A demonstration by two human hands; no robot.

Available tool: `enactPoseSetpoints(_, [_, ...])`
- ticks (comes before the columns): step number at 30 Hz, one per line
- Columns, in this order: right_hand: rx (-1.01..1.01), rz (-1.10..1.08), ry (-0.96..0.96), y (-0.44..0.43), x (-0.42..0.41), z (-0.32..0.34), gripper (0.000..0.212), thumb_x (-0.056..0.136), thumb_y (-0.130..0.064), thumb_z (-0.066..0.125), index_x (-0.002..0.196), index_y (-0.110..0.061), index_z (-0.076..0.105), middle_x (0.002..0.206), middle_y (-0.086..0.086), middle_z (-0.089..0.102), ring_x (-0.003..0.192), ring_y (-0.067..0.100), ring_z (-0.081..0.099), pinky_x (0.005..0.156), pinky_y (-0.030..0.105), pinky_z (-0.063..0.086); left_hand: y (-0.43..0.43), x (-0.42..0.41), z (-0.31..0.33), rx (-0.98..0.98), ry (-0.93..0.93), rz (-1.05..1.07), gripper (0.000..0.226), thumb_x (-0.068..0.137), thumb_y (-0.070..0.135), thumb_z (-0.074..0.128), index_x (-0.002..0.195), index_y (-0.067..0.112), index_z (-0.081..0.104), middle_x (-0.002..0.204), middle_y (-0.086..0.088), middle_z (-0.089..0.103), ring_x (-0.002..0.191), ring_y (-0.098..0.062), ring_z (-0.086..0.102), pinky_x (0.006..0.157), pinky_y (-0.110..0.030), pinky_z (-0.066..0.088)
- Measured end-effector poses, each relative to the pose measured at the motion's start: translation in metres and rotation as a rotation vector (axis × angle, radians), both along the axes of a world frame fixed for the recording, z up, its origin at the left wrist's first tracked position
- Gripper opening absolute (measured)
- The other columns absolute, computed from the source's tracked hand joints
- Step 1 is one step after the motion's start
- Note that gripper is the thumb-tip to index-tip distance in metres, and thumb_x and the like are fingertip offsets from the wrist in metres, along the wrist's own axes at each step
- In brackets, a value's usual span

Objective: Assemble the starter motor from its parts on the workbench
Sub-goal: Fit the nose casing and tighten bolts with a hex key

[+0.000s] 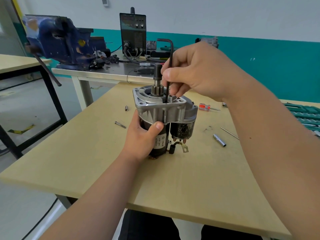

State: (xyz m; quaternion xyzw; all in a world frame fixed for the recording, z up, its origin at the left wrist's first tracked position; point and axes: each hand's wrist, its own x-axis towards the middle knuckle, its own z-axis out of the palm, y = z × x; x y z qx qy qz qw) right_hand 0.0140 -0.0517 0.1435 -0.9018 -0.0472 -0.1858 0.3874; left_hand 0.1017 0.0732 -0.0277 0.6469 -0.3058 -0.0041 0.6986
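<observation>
Hands both engaged: left hand (142, 138) gripping the black-and-silver starter motor (155, 110), right hand (195, 75) pinching a black L-shaped steel hex key (167, 92).
Motor is stood upright, pinion end up, on the tan wooden surface (83, 153) and is held round its black body, presumably so that turning force is resisted. Key shaft is set vertically into the silver flange, short arm uppermost; a housing bolt is judged to be under tightening.

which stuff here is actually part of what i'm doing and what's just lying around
In the job: starter motor, gripped by the left hand; hex key, pinched by the right hand, tip down in its housing; loose bolt, likely still to fit.
Lying about: red-handled screwdriver, metal socket, blue vise, black machine with knobs, green tool case.
</observation>
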Motion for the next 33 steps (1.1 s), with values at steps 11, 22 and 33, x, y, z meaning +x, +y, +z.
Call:
enactPoseSetpoints(11, [0.071,0.056,-0.001,-0.002,0.003,-0.003,0.011,0.093,-0.008,0.057,0.093,-0.016,0.063,0.079,0.0,0.074,0.063,0.017,0.069,0.057,0.025,0.056,0.0,0.003,-0.002,-0.028,0.015,-0.002,0.044,0.067,0.057,0.063,0.109,0.051,0.052,0.11,0.019,0.068,0.11,-0.006,0.062,0.089,-0.035,0.052])
enactPoseSetpoints(22, [-0.143,-0.19,-0.168,0.007,0.008,-0.013,0.015,0.085,-0.021,0.062,0.073,-0.018,0.053,0.061,-0.006,0.06,0.049,0.003,0.064,0.053,0.031,0.055,0.0,0.0,0.0,-0.003,-0.008,0.01,0.048,0.065,0.058,0.06,0.11,0.043,0.052,0.106,0.021,0.067,0.105,0.002,0.062,0.085,-0.025,0.053])
enactPoseSetpoints(33, [-0.103,-0.206,0.011,-0.014,0.025,-0.023,0.028,0.092,-0.042,0.054,0.076,-0.022,0.066,0.054,-0.012,0.06,0.041,-0.001,0.047,0.043,0.017,0.041,0.001,-0.001,0.001,-0.012,0.018,0.02,0.049,0.065,0.054,0.063,0.111,0.039,0.054,0.112,0.012,0.068,0.111,-0.01,0.063,0.096,-0.047,0.051])
